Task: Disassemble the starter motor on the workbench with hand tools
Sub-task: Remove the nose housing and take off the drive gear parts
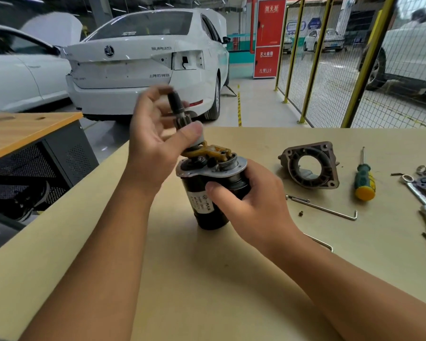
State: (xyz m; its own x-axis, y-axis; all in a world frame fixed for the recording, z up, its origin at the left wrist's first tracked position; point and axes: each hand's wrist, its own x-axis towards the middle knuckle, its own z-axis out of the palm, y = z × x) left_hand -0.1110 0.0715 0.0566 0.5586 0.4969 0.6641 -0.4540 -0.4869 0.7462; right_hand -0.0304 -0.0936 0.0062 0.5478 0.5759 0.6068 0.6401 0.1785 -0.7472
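Head view: the starter motor (213,195) is being held upright on the tabletop (207,279), near the middle of it, with its black body wrapped by the right hand (251,205), whose fingers (219,193) are curled round the casing just under the metal flange. The left hand (153,134) is being kept at the shaft (180,112) that is sticking up out of the top; its thumb is pressing at the base of the small gear while its other fingers are lying loosely curved behind the shaft, so the shaft is being pinched rather than fully gripped. A yellow lever (207,150) is lying across the open top of the motor.

The motor is being judged heavy and rigid, a steel can with magnets inside, and its smooth painted side is probably slippery if greasy; a full wrap low on the body, as now, is the safe hold. The shaft and gear are being judged stiff but oily, best taken below the gear teeth and drawn straight up, since the yellow lever looks like plastic and could crack if twisted.

The end cover (310,164), a screwdriver (364,180), a hex key (322,207), a small screw (300,213) and some wrenches (423,190) are lying apart to the right.
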